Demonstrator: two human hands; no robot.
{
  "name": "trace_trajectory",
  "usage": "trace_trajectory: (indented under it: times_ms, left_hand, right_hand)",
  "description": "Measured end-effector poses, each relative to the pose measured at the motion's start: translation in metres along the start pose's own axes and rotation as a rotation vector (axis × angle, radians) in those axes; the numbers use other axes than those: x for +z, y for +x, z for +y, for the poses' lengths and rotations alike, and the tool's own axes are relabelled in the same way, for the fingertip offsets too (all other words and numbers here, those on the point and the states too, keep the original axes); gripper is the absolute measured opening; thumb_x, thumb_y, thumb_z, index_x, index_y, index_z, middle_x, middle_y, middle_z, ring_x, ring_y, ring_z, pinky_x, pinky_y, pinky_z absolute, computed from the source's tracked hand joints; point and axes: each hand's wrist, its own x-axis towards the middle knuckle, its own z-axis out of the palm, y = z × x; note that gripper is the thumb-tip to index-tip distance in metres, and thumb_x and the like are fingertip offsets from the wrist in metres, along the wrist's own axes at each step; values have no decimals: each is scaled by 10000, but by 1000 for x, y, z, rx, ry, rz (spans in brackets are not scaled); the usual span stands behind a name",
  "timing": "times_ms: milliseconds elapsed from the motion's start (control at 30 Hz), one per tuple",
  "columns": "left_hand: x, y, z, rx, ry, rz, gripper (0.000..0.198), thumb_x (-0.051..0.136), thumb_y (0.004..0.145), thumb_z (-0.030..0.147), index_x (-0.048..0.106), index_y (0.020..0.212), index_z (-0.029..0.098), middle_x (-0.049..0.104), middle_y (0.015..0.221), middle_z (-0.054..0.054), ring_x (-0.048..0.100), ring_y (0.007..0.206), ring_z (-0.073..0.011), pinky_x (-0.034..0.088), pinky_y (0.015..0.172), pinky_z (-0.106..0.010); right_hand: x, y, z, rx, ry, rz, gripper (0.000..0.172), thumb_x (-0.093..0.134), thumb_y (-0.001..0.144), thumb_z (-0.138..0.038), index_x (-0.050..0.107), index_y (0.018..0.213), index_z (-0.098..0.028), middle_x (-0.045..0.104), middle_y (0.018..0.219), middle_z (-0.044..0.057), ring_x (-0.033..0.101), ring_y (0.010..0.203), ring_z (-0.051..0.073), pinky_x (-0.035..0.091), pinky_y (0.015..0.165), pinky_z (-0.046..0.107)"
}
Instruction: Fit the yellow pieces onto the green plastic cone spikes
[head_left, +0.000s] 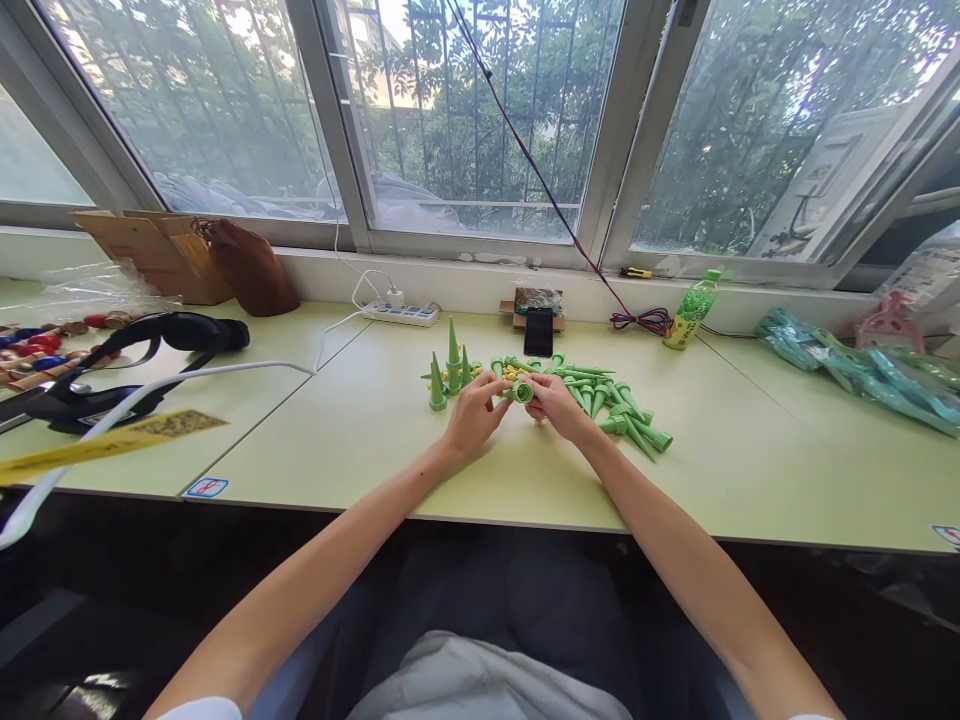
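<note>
Left hand [474,412] and right hand [555,402]: fingers of both pinch one green plastic spike [524,393] over counter [330,450]. Upright spikes [437,388] left; loose spikes [598,401] lie right.

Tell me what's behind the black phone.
A small cardboard box with clear plastic at its top. The black phone covers part of the box's front, so that part can't be seen.
</note>
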Motion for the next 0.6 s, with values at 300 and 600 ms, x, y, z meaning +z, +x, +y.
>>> trace_trajectory:
  times_ms: [300, 600]
  left_hand:
    - [-6, 10, 9, -601, -615, -184, 541, 532, 866, 706, 585, 840, 168, 623, 720, -34, 444, 407, -68, 247, 370, -217]
    - [-7, 6, 10, -595, -756, -393, 575, 729, 720, 694, 630, 822, 137, 663, 840, -65, 465, 473, -38, 264, 362, -175]
  right_hand:
    - [2, 1, 3, -182, -80, 143, 504, 732, 725, -655, 481, 727, -218, 388, 494, -95, 334, 383, 51, 249, 384, 214]
    - [5, -3, 1, -173, -165, 128, 461, 718, 748, -624, 500, 706, -221, 391, 507, -78, 317, 383, 61, 220, 387, 237]
